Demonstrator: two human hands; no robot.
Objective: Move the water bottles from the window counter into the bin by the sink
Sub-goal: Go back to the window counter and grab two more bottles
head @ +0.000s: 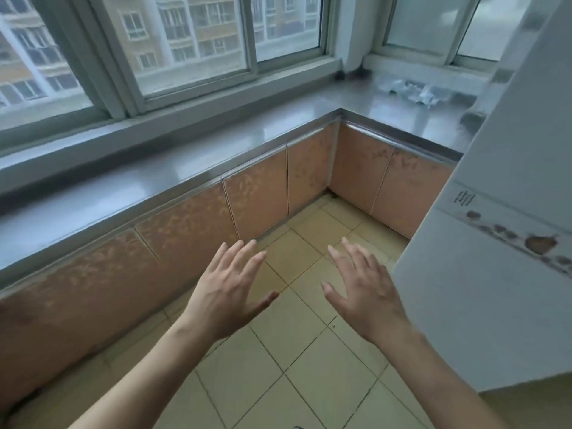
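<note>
Both my arms reach in from the bottom of the frame, palms down over the tiled floor [297, 351]. My left hand [230, 292] is released, fingers straight and spread, holding nothing. My right hand [363, 289] is the same, fingers fanned out, nothing in its grip. The two hover side by side, apart, at lower centre, touching nothing.

Just beyond the fingertips run the orange cabinet doors [257, 199] under the grey table [161, 181], which sweeps from the left edge up to the corner at upper right. A white appliance [501, 218], its face marked with rusty spots, fills the right side.

Farther on, at upper right of the table, lies a blurred, crumpled clear heap [414, 89], possibly the water bottles, though I can't tell for sure. Beside it in the corner sits a small dark smudge [356, 74], too blurred to name. Behind it all runs the window [192, 41], with apartment blocks outside.
</note>
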